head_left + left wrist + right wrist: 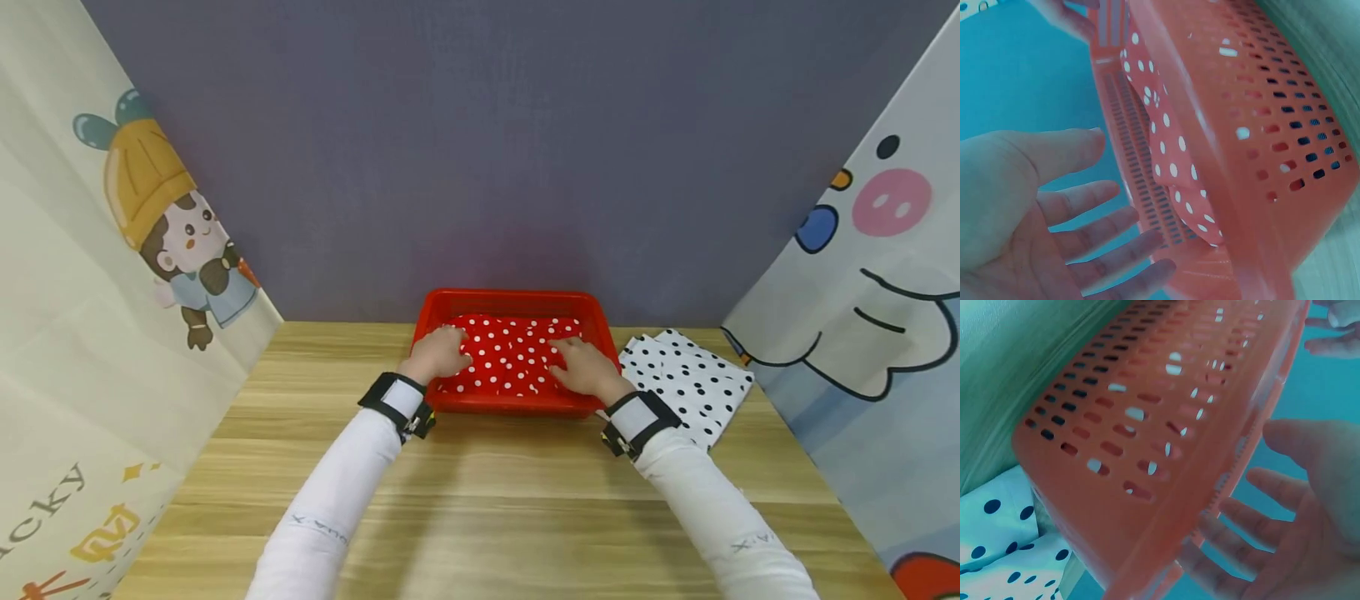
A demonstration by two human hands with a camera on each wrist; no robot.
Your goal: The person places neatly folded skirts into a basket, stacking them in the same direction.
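hands (440, 353) over red dotted cloth (513, 354)

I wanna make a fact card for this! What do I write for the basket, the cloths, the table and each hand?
Basket: red plastic with holes
Inside it: red cloth with white dots
Beside it, on the right: white cloth with black dots
Left hand: left hand over the basket's left side, fingers spread, gripping nothing
Right hand: right hand over the basket's right side, fingers spread, gripping nothing
Table: wood-grain top
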